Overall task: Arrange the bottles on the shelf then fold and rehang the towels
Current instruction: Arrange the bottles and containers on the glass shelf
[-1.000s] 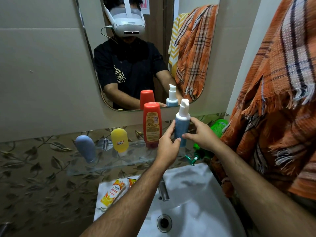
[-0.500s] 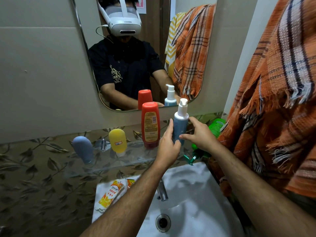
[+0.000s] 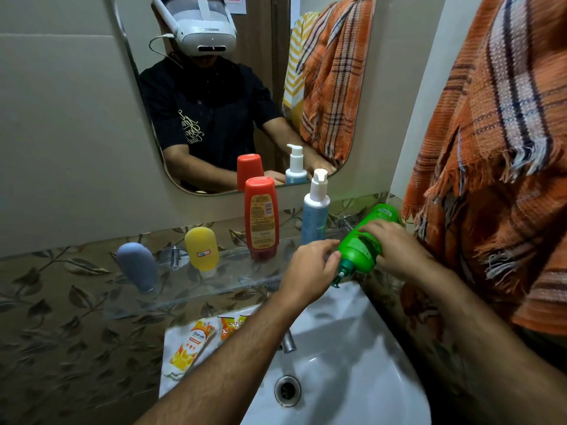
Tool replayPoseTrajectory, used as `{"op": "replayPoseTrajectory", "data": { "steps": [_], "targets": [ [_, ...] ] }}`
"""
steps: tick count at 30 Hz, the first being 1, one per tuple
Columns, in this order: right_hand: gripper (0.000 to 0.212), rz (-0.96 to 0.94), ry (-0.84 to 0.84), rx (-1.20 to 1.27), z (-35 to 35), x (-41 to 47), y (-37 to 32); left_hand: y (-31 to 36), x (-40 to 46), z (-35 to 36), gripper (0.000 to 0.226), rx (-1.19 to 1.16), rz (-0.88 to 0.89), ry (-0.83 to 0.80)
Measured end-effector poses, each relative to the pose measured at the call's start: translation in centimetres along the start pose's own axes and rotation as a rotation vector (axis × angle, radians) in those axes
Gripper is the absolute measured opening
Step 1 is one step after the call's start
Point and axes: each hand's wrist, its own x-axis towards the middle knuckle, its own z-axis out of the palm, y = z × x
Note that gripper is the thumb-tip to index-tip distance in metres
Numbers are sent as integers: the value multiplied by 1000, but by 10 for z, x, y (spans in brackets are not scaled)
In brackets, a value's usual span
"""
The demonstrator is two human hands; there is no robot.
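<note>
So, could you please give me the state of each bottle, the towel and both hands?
green bottle: tilted, cap down, held
right hand: grips green bottle
left hand: holds its cap end
blue pump bottle: upright on shelf
red bottle: standing on cap
orange plaid towel: hanging, unfolded

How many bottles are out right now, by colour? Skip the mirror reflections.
Grey: 1, grey bottle
Yellow: 1, yellow bottle
Red: 1, red bottle
Blue: 1, blue pump bottle
Green: 1, green bottle, tilted, in both hands
Total: 5
</note>
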Motion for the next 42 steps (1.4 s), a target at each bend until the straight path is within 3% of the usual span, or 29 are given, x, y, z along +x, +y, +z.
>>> {"op": "replayPoseTrajectory", "data": {
  "steps": [3, 7, 14, 17, 21, 25, 27, 28, 31, 32, 35, 37, 39, 40, 42],
  "targets": [
    [87, -6, -69, -70, 16, -7, 8, 8, 7, 5, 35, 78, -65, -137],
    [91, -28, 33, -86, 28, -12, 7, 11, 17, 16, 40, 76, -199, -286],
    [82, -115, 56, 83, 24, -13, 20, 14, 24, 11, 31, -185, -373, -195],
    [76, -111, 53, 299, 6, -14, 29, 22, 26, 8, 49, -392, -387, -91],
    [59, -121, 95, 662, -19, -16, 36, 44, 32, -3, 45, -611, -374, -60],
    [52, -51, 147, 657, -33, -17, 35, 57, 37, -3, 49, -690, -251, -45],
    [36, 83, 197, 804, -33, -12, 33, 58, 39, 2, 51, -693, -216, -33],
    [33, 85, 229, 764, -33, -14, 35, 57, 41, 6, 55, -688, -200, -29],
    [49, 66, 251, 429, -40, -10, 31, 58, 47, 17, 72, -635, -171, -56],
    [39, 145, 274, 524, -42, -5, 29, 58, 49, 20, 75, -628, -177, -73],
    [13, 132, 350, 526, -42, 9, 32, 56, 54, 28, 81, -627, -208, -127],
    [20, 79, 336, 543, -45, 9, 27, 54, 56, 33, 83, -595, -230, -139],
    [50, 34, 320, 643, -41, 12, 34, 53, 57, 35, 81, -546, -250, -112],
    [63, 68, 278, 704, -40, 13, 36, 53, 58, 36, 79, -534, -251, -91],
    [69, 189, 159, 865, -35, 16, 37, 54, 60, 38, 76, -525, -262, -71]
  ]
}}
